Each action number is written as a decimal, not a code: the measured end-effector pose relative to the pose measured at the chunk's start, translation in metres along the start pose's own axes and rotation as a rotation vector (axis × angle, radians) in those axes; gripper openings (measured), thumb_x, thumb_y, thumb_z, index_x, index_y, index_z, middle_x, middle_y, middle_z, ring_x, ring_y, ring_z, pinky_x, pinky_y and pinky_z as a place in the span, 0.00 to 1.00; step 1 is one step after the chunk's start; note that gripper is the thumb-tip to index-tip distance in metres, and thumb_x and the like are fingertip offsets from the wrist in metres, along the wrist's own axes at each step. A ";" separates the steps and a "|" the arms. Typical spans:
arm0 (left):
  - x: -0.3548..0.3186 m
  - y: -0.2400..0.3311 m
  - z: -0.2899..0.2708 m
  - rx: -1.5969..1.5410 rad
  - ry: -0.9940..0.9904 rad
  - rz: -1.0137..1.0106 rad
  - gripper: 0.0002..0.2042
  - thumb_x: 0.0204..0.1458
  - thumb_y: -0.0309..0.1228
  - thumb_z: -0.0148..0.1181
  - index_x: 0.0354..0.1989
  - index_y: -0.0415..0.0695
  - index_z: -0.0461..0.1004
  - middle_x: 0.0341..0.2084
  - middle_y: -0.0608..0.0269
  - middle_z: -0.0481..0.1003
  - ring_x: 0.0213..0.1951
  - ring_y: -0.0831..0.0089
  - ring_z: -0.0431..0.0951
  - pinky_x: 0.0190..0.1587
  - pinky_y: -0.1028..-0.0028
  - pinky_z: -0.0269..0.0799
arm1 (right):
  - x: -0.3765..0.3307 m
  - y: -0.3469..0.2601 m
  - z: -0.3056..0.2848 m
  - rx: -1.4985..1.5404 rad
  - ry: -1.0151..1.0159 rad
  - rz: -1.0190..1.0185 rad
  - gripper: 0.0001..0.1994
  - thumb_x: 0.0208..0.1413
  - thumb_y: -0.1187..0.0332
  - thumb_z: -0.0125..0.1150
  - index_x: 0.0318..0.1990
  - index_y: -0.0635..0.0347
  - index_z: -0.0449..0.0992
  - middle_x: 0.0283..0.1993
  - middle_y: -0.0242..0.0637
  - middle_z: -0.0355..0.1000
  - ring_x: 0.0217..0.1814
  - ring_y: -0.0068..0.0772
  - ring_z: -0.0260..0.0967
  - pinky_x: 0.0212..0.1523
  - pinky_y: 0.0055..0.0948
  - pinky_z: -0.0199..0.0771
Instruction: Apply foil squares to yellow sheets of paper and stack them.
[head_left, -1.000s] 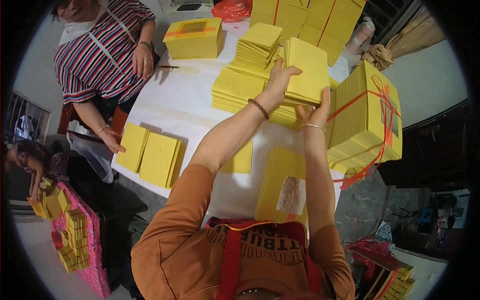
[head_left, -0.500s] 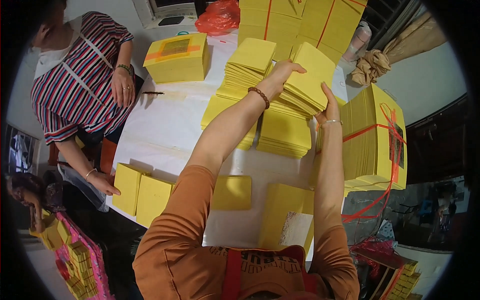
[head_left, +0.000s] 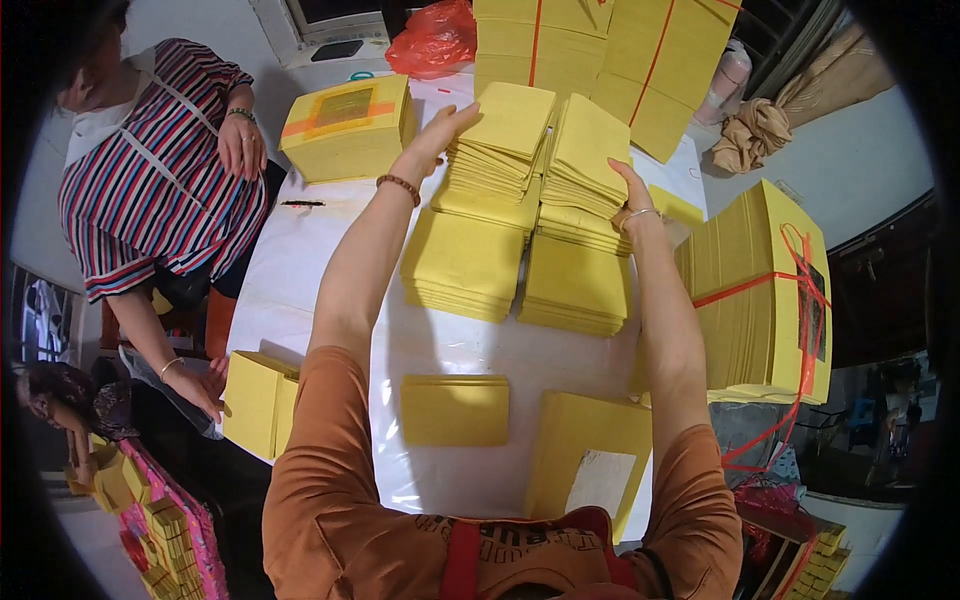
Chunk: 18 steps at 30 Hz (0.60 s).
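Note:
Stacks of yellow paper stand in two columns on the white table. My left hand (head_left: 436,140) lies with fingers stretched out along the left side of the far left stack (head_left: 508,118). On the other side, my right hand (head_left: 632,198) rests against the right edge of the far right stack (head_left: 592,150), its thumb extended and its other fingers partly hidden. That stack sits a little askew. Closer to me lie a near left stack (head_left: 464,258) and a near right stack (head_left: 574,278), both fairly even. A thin yellow stack (head_left: 455,412) lies apart, nearer my body.
A strapped bundle of yellow paper (head_left: 755,300) stands at the right, larger strapped bundles (head_left: 655,75) at the back. A yellow block (head_left: 345,130) is back left. On the left, a person in a striped top (head_left: 165,170) reaches toward small yellow stacks (head_left: 255,405).
The paper in my hands now rests on the far right stack. My left hand has let go and moved left to the far left stack; my right hand has moved slightly down and left.

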<state>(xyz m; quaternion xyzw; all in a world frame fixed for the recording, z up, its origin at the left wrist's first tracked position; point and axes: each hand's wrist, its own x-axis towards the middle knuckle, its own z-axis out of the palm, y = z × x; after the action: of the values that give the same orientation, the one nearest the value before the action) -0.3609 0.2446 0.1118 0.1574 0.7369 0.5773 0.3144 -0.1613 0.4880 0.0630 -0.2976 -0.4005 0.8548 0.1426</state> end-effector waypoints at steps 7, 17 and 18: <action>0.009 -0.052 0.002 -0.401 -0.163 0.141 0.41 0.51 0.51 0.52 0.66 0.43 0.37 0.63 0.50 0.48 0.64 0.60 0.50 0.62 0.64 0.49 | -0.011 0.013 0.028 -0.193 0.109 -0.031 0.21 0.43 0.60 0.64 0.46 0.54 0.70 0.47 0.34 0.69 0.50 0.34 0.65 0.49 0.36 0.67; 0.005 -0.057 0.015 -0.512 -0.131 0.142 0.35 0.55 0.40 0.49 0.65 0.38 0.40 0.62 0.51 0.52 0.62 0.63 0.54 0.60 0.68 0.54 | -0.009 0.010 0.027 -0.260 0.082 0.002 0.24 0.42 0.57 0.64 0.47 0.56 0.69 0.46 0.37 0.70 0.49 0.34 0.67 0.46 0.35 0.68; 0.006 -0.058 0.018 -0.498 -0.122 0.156 0.34 0.55 0.39 0.50 0.64 0.38 0.42 0.60 0.51 0.55 0.61 0.63 0.56 0.59 0.68 0.55 | -0.008 0.011 0.025 -0.277 0.162 0.003 0.25 0.41 0.56 0.66 0.47 0.57 0.70 0.46 0.38 0.71 0.47 0.34 0.68 0.46 0.34 0.70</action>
<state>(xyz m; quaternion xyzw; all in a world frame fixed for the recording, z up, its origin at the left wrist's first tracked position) -0.3464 0.2452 0.0531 0.1660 0.5376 0.7527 0.3418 -0.1703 0.4625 0.0703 -0.3829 -0.5015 0.7647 0.1307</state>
